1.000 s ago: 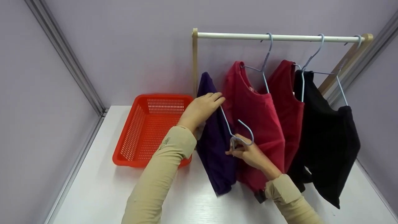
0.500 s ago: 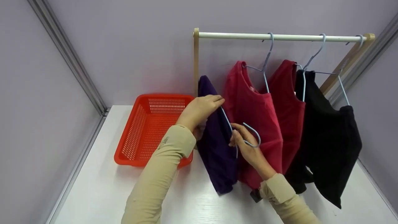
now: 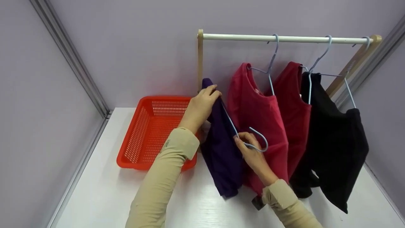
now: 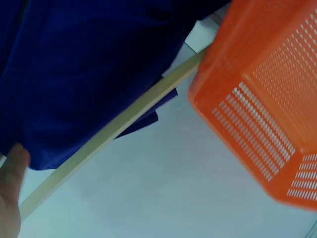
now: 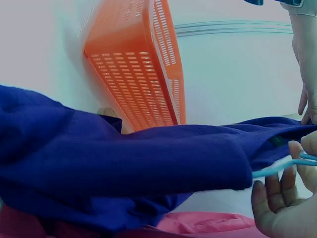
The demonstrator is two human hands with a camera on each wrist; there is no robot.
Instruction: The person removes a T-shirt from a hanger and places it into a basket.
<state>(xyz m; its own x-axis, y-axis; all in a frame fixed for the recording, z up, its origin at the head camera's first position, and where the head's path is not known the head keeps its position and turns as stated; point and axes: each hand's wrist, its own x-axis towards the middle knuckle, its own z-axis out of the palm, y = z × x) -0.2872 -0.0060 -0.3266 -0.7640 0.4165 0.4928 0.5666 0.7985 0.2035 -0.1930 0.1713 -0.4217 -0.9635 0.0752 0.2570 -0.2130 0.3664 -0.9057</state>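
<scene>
A purple garment (image 3: 221, 158), partly on a light-blue wire hanger (image 3: 230, 121), hangs between my hands at the left end of the rack. My left hand (image 3: 199, 107) grips its far upper edge, fingers over the top; in the left wrist view the thumb (image 4: 12, 171) touches the cloth. With thumb and fingers, my right hand (image 3: 252, 152) pinches the hanger just below its hook, which points free to the right. In the right wrist view, the hanger wire (image 5: 275, 169) runs into the near shoulder of the garment. Cloth hides much of the hanger.
A white rail (image 3: 237, 37) on wooden posts bears a pink sleeveless top (image 3: 259, 117), a dark red one (image 3: 292, 91) and a black garment (image 3: 335, 139) on hangers. Left of the rack, a red plastic basket (image 3: 126, 148) stands on the white table (image 3: 95, 190).
My left hand has slid left and slightly up to the garment's far edge. My right hand has shifted its grip on the hanger; the hook has moved slightly right and down.
</scene>
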